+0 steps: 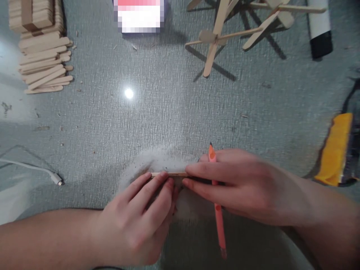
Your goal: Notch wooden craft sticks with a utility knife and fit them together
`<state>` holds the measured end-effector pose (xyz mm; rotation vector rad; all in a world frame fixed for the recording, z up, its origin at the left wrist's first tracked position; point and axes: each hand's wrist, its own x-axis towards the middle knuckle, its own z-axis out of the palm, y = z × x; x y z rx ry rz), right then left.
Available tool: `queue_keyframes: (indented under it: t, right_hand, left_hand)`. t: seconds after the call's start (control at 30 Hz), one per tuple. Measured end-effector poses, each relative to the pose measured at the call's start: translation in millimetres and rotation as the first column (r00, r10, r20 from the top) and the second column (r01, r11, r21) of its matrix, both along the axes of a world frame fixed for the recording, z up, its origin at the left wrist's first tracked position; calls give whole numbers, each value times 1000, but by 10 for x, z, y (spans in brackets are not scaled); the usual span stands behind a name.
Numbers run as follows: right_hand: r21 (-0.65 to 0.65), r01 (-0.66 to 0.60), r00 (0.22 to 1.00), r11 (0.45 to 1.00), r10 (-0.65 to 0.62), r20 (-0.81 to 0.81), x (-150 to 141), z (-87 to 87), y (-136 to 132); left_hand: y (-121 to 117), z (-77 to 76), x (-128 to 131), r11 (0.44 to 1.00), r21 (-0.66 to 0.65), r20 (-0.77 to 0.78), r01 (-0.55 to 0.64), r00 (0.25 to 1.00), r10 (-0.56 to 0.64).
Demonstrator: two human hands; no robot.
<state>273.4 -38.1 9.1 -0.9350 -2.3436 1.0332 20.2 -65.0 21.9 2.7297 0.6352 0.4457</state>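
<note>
Closest in, both hands are closed on one slim wooden stick (177,174), held edge-up just above or on the worktop (168,112); I can't tell which. The left hand (137,221) grips it from the near side, fingers bunched along its left part, presumably to steady it. The right hand (244,183) pinches the other end, thumb and fingertips squeezed narrow, and look, a pink pencil (221,232) is threaded through those fingers, tip pointing away, probably parked there to keep it handy! Forearms sweep in from both sides, wrists low, knuckles up.

Just beyond, a pale dusty patch (161,154) spreads around the fingertips. Farther left lies a white cable (36,165); off right, a yellow item (334,150). At the far left, loose sticks (46,67) sit beside a banded bundle (33,17), seemingly grouped for easy reach, while a crossed-stick frame (216,37) stands far right.
</note>
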Motion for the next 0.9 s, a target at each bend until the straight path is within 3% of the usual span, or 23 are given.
queue_keyframes:
  t: [0.1, 0.2, 0.27, 0.3, 0.37, 0.47, 0.67, 0.9]
  right_hand:
    - [137, -56, 998, 989, 56, 6, 36, -32, 7]
    - [178, -8, 996, 984, 24, -90, 89, -17, -18]
    - [98, 98, 982, 990, -80, -172, 98, 30, -69]
    - [-4, 168, 979, 986, -168, -114, 88, 59, -103]
    - [-182, 343, 905, 922, -376, -201, 37, 109, -172]
    - [-286, 391, 849, 875, -463, -256, -74, 138, -225]
    - [-100, 387, 904, 916, -399, -154, -205, 89, -170]
    - [-46, 401, 903, 915, -404, -148, -238, 48, -230]
  left_hand:
    - [-15, -4, -2, 1000, -6, 18, -15, 1000, 15]
    - [-23, -5, 1, 1000, -3, 20, -14, 1000, 14]
    - [-21, -6, 7, 1000, 1, 19, -19, 1000, 19]
    - [-18, -5, 13, 1000, 3, 17, -24, 1000, 24]
    - [-12, -3, 28, 1000, 7, 12, -26, 1000, 26]
    - [-6, 4, 55, 999, 7, 7, -50, 999, 50]
    - [-20, 6, 68, 995, -19, 11, -97, 995, 97]
    - [-20, 5, 39, 998, -13, -11, -59, 998, 59]
